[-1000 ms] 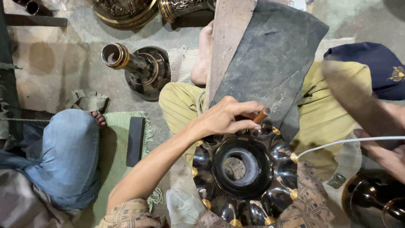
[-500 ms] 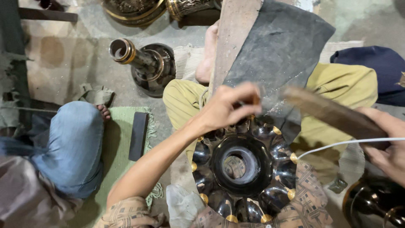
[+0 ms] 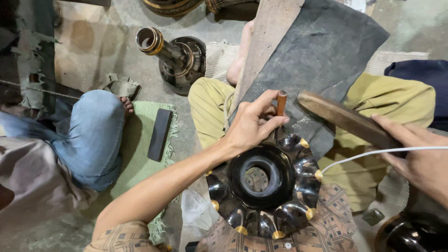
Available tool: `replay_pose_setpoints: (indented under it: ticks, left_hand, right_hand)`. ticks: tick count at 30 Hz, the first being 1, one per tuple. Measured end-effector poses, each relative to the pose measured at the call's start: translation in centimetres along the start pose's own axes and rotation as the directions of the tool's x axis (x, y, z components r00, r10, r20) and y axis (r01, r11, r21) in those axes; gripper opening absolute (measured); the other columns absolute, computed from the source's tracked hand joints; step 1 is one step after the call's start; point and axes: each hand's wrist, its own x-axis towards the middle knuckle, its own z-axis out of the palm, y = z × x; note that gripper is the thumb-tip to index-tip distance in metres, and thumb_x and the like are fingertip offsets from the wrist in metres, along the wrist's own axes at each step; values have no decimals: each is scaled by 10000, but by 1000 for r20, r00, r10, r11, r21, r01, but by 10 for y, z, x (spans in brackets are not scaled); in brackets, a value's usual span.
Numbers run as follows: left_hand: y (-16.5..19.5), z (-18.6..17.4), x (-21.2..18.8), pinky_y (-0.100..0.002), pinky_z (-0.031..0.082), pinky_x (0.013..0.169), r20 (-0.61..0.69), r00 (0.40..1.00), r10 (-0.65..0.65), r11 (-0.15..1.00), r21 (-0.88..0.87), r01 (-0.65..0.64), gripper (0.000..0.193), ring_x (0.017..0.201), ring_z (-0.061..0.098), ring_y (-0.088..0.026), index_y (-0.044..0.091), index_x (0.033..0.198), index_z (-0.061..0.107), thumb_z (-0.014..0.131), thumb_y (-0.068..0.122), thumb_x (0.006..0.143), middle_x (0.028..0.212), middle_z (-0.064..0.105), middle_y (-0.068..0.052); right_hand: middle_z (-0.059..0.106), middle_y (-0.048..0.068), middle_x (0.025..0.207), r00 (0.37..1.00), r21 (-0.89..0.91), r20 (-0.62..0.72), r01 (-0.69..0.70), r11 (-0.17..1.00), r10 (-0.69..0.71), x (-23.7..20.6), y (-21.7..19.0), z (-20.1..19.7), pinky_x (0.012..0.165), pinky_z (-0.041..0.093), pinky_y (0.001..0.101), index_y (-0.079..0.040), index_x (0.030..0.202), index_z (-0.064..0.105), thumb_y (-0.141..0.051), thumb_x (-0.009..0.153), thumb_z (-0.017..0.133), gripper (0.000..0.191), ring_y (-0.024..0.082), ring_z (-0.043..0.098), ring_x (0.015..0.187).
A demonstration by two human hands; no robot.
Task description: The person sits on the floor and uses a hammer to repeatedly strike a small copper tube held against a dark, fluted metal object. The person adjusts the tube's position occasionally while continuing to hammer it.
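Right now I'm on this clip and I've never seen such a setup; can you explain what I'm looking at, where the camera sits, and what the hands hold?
There is no machine here: the one picture comes from a camera worn on a person's head, looking down at their own two bare hands. The person sits on the floor with a dark, shiny scalloped metal bowl with brass tips on the lap. The left hand pinches a short brown tool upright against the bowl's rim. The right hand grips a wooden mallet raised beside it. A white cable crosses the right hand. Behind lies a grey slab. To the left sits another person in blue trousers, by a green mat, a dark block and a brass-rimmed vase.
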Motion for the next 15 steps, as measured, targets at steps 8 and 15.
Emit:
replay_pose_setpoints:
  ticks: [8,15]
  left_hand:
    - [-7,1,-3,-285,579,737,-16,996,82,996,37,-82,511,826,708,-71,52,1410,551,775,96,953,922,779,-125]
    - [-9,1,-3,-288,580,727,3,998,61,997,50,-61,473,816,728,-90,47,1380,576,766,81,949,904,784,-124]
  right_hand:
    - [650,95,790,993,-239,119,26,971,3,13,37,9,609,547,334,-192,1451,611,-146,751,850,741,231,676,630]
    - [645,198,1238,973,529,-114,228,818,-198,38,76,6,982,555,371,-90,1485,474,95,833,610,691,284,667,1136]
